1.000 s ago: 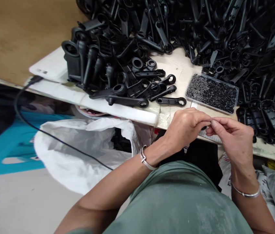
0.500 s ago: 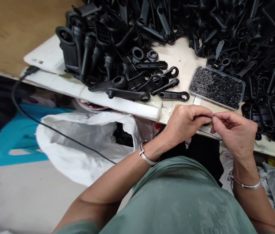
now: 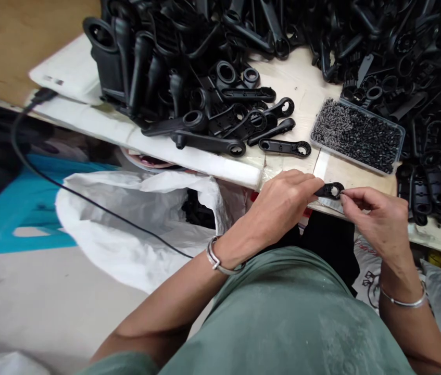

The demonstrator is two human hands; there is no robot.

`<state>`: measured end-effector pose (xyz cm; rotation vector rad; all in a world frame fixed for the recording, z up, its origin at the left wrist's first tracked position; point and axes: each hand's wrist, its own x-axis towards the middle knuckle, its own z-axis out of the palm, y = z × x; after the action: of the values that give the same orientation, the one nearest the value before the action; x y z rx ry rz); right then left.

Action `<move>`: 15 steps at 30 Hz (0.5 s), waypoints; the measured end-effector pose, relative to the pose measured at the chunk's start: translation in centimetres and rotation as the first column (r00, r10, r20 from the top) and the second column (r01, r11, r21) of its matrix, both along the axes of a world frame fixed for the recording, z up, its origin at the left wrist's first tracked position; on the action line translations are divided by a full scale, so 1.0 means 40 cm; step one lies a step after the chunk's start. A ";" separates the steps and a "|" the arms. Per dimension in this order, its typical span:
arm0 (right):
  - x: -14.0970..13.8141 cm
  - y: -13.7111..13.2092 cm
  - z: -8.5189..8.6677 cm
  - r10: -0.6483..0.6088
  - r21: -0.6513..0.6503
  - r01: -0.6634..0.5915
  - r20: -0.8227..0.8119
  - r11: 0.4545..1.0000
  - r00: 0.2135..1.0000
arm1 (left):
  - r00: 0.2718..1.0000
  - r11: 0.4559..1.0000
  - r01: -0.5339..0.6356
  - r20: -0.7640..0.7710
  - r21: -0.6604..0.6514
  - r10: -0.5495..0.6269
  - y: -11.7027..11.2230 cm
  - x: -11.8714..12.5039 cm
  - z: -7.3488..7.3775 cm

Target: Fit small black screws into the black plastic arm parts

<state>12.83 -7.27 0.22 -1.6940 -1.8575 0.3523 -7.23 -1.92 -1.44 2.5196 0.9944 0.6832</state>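
Note:
My left hand [image 3: 282, 205] is closed around a black plastic handle part [image 3: 330, 190], whose ringed end sticks out past the fingers above the table's front edge. My right hand [image 3: 378, 221] is pinched at that ringed end, thumb and forefinger pressed together on something too small to make out. Just behind the hands sits a clear tray of small black screws [image 3: 356, 135]. Both wrists wear a silver bangle.
A big heap of black plastic handle parts [image 3: 212, 57] covers the pale table [image 3: 294, 78]; loose ones lie near its front edge [image 3: 285, 147]. Below left hangs a white plastic bag [image 3: 126, 229] crossed by a black cable [image 3: 87, 200]. A blue stool [image 3: 21, 219] stands at left.
The hands have drawn slightly apart, and the part's ringed end now shows between them. The view has shifted so the table sits higher and further right.

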 end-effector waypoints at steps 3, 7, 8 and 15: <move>-0.006 -0.005 -0.010 0.039 0.040 -0.043 0.103 0.998 0.994 | 0.999 0.999 -0.030 0.021 -0.021 0.031 -0.010 0.008 -0.009; -0.003 -0.005 -0.021 0.093 0.074 -0.117 0.271 0.990 0.958 | 0.999 0.999 -0.039 0.034 -0.020 0.040 -0.016 0.014 -0.013; -0.003 -0.006 -0.022 0.105 0.083 -0.136 0.307 0.987 0.946 | 0.999 0.999 -0.039 0.036 -0.023 0.040 -0.016 0.015 -0.014; -0.050 -0.013 0.003 0.118 0.026 -0.164 0.582 0.986 0.804 | 0.997 0.999 -0.031 0.074 -0.043 0.034 -0.019 0.017 -0.027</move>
<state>10.82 -7.81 0.33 -1.7363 -2.4046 -0.2146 -6.54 -2.67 -2.50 2.4284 1.0145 0.7522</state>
